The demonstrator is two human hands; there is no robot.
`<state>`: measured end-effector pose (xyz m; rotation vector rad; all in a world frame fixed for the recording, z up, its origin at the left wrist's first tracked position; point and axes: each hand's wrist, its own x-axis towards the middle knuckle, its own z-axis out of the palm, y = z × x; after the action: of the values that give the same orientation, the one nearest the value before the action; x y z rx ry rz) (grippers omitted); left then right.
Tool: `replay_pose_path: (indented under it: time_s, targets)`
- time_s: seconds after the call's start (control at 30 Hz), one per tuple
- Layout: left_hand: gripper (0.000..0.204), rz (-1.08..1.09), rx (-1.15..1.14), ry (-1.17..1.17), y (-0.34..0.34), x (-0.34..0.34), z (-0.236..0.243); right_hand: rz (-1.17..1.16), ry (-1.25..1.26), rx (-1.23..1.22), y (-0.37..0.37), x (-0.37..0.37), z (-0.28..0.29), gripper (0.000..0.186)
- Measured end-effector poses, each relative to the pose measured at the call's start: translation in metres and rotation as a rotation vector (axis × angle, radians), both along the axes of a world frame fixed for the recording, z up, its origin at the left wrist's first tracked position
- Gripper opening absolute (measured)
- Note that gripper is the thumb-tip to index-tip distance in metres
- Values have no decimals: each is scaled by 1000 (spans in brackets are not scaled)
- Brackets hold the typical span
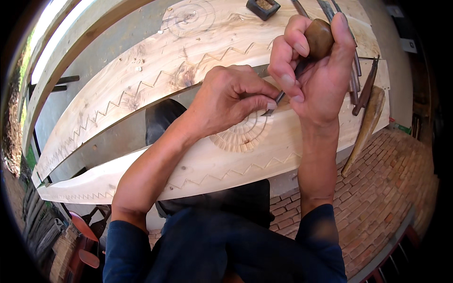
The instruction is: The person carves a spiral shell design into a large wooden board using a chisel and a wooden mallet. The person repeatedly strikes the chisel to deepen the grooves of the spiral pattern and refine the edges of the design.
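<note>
tilted chisel (319,39) on pale carved board (224,162)

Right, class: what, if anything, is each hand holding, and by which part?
A carving tool: the right hand grips its rounded brown handle, while the left hand pinches the metal blade close to its tip.

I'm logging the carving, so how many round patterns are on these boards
2. A carved pattern on the near board, partly covered by the left hand; a faint outlined pattern on the far board, near the picture's top. Others may be hidden.
</note>
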<state>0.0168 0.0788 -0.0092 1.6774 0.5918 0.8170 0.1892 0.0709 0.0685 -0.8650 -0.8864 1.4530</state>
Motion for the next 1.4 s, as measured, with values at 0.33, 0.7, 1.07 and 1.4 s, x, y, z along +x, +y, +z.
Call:
replay_pose_path:
  time_s: [0.33,0.7,1.07,1.4]
  targets:
    - [16,-13,-20,14,1,-2,6,-72,99,-187,1,-9,15,71]
    - [15,-18,-21,54,1,-2,6,-70,121,-137,0,-2,-11,73]
    - [14,-10,-21,30,1,-2,6,-69,137,-123,1,-2,-11,72]
    - [15,-8,-119,-5,-2,1,0,-115,86,-69,-1,-5,-16,68]
